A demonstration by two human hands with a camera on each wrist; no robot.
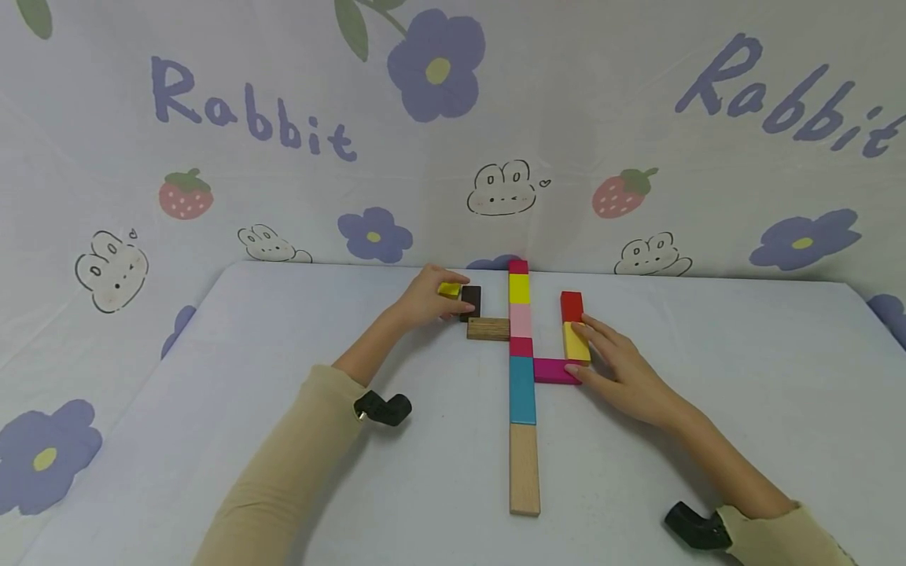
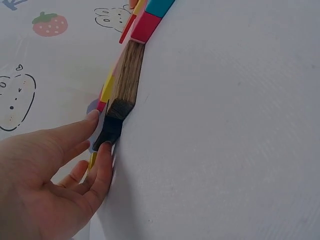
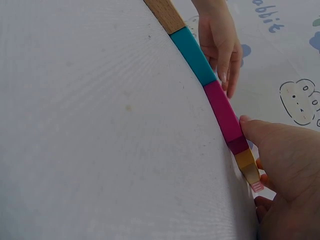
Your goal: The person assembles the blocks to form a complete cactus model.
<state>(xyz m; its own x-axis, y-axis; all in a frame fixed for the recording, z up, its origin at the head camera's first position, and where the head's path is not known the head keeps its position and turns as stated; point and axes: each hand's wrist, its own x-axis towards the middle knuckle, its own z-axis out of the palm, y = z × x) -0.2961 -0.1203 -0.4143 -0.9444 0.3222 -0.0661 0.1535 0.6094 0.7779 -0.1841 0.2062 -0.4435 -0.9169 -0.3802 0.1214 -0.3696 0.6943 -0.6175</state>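
Near the table's far edge, my left hand [image 1: 427, 297] holds a small yellow block [image 1: 449, 290] among its curled fingers. One of its fingertips touches a black block [image 1: 470, 301], as the left wrist view also shows. That block stands at the left end of a brown wood-grain block [image 1: 488, 328]. My right hand [image 1: 623, 376] reaches in from the right with fingers lightly extended. Its thumb rests on a magenta block [image 1: 550, 371], and a forefinger touches the yellow block [image 1: 576, 344] beyond it. A red block [image 1: 572, 305] continues that short line.
A long middle row of blocks runs away from me: plain wood [image 1: 524, 470], teal [image 1: 522, 391], red-pink [image 1: 521, 347], light pink [image 1: 520, 320], yellow [image 1: 519, 288] and red-pink [image 1: 518, 266]. A white table [image 1: 410, 487] lies beneath, against a printed cloth [image 1: 297, 196].
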